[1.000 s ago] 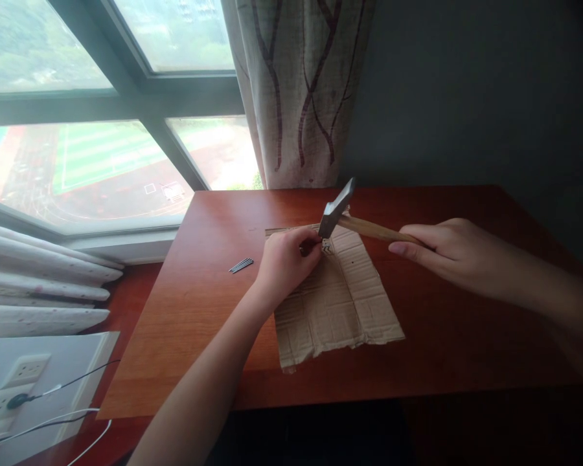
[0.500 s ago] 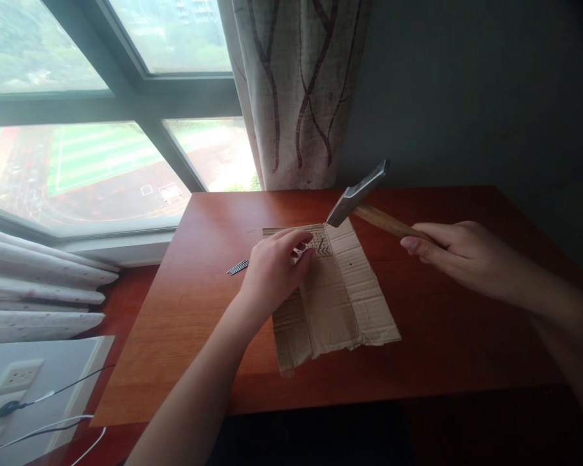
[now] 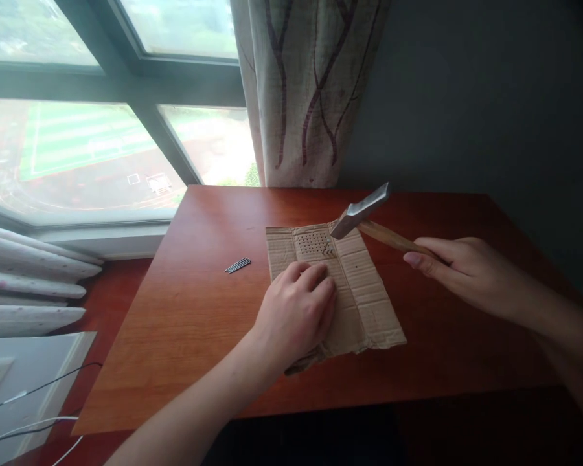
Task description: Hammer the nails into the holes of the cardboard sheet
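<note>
My right hand [image 3: 447,259] is wrapped round the wooden handle of a hammer [image 3: 362,210]. Its metal head hovers just above the far part of a flattened cardboard piece [image 3: 369,310]. Below the head, a small patch with a grid of dark holes [image 3: 311,243] shows on the cardboard. Several nails [image 3: 328,248] stick up at the patch's right side. Nearer to me, my left hand [image 3: 298,304] rests on the cardboard, fingers curled under and tips hidden; whether anything is inside them does not show.
A small bundle of loose nails [image 3: 238,265] lies on the reddish wooden table [image 3: 189,310], left of the cardboard. Behind the table hang a curtain [image 3: 301,97] and a window [image 3: 78,142]. Cables [image 3: 34,421] run past the table's left side.
My left hand has drawn back toward me from the holes and curled up, uncovering the grid and the nail bundle. The hammer head has dropped slightly.
</note>
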A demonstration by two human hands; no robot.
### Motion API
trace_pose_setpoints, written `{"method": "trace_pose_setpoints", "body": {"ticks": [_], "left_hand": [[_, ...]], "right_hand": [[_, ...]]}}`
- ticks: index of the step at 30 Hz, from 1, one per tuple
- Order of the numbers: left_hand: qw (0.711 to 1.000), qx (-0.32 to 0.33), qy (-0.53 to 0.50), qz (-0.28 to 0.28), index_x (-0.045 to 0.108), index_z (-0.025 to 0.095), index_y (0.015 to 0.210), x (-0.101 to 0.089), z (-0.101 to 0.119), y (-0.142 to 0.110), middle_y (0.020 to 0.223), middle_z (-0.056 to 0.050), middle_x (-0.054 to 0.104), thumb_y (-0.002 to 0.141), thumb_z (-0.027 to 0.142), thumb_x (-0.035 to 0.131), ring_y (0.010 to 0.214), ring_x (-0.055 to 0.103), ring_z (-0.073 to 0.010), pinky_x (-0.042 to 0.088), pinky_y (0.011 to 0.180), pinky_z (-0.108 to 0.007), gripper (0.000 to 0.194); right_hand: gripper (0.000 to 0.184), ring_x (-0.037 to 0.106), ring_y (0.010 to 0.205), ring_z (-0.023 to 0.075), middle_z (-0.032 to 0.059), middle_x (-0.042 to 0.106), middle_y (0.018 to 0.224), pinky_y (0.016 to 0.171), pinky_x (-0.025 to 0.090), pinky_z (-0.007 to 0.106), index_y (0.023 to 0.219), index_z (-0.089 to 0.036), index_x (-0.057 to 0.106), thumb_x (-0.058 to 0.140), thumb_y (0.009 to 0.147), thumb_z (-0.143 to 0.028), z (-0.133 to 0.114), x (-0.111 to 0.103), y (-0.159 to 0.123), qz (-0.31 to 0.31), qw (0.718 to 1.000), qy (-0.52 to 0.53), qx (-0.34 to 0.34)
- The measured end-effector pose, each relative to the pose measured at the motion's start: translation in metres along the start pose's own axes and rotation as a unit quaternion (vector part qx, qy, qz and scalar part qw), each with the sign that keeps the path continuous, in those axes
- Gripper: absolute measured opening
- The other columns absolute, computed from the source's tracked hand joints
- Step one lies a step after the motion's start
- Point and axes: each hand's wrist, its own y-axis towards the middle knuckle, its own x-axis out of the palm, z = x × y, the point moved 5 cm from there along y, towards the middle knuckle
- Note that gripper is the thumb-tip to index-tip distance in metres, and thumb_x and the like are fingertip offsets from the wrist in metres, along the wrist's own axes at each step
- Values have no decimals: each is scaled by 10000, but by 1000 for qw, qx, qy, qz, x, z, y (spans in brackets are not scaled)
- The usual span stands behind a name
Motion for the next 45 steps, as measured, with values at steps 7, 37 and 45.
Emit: {"method": "trace_pose_setpoints", "body": {"ticks": [7, 37, 45], "left_hand": [[996, -55, 61, -21, 690, 177, 1052, 0, 2, -5, 1369, -146, 618, 1000, 286, 475, 1152, 554, -333, 531, 914, -489, 246], [994, -70, 79, -15, 696, 186, 1227, 3, -3, -7, 1431, -168, 605, 962, 313, 505, 1210, 558, -371, 486, 955, -530, 350], [994, -75, 71, -27, 666, 193, 1273, 3, -4, -7, 1475, -170, 554, 934, 304, 524, 1234, 512, -387, 463, 969, -547, 384]], "right_hand": [[535, 417, 523, 127, -39, 443, 573, 529, 285, 290, 698, -223, 490, 453, 965, -685, 3, 4, -2, -19, 1000, -9, 15], [519, 406, 545, 134, -36, 401, 601, 545, 280, 305, 694, -221, 465, 484, 961, -666, -10, -6, -2, -35, 999, -6, 34], [524, 432, 532, 140, -34, 427, 587, 541, 298, 303, 692, -224, 480, 477, 959, -674, -12, -6, -3, -32, 999, -21, 30]]}}
